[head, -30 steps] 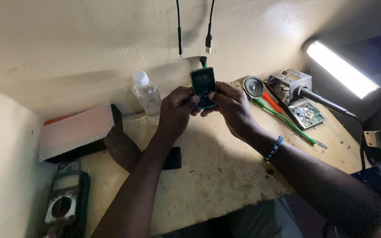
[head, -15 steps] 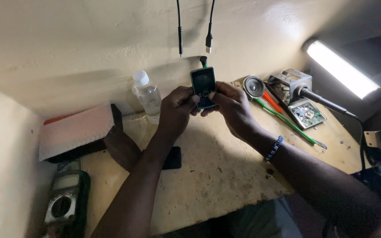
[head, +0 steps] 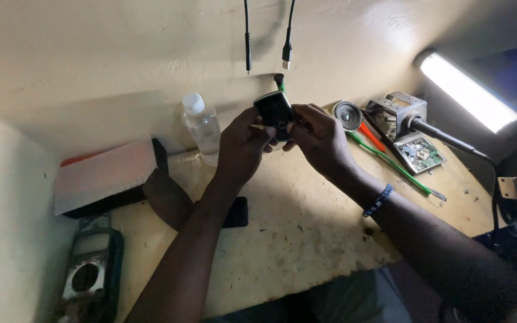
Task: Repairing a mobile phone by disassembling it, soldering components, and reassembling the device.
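- the left hand point(head: 243, 143) reaches up from the lower left, forearm stretched across the wooden bench point(head: 306, 239), fingers curled round the left edge of a small dark phone point(head: 274, 110), gripping it.
- the right hand point(head: 318, 137) comes in from the lower right, wrist bent inward, its fingers closed on the phone's lower right edge; a beaded bracelet point(head: 378, 200) sits on that wrist.
- the phone is held upright between both hands, above the back of the bench, close to the cream wall and just below the hanging cables.
- two cables point(head: 267, 36) hang down the wall above the phone, their ends free.
- one clear plastic bottle point(head: 201, 128) with a white cap stands just left of the left hand.
- one flat white box point(head: 106, 176) lies at the left of the bench, tilted, on something dark.
- one flat black object point(head: 234, 212) lies on the bench beside the left forearm; what it is cannot be told.
- one green meter point(head: 88, 275) lies low at the left, off the bench edge.
- one small round speaker point(head: 347, 113) lies just right of the right hand.
- thin green and orange tools point(head: 390, 161) lie beside it; their count is unclear.
- one small circuit board point(head: 421, 154) and one metal stand point(head: 399, 110) sit at the far right, under one lit tube lamp point(head: 468, 93).
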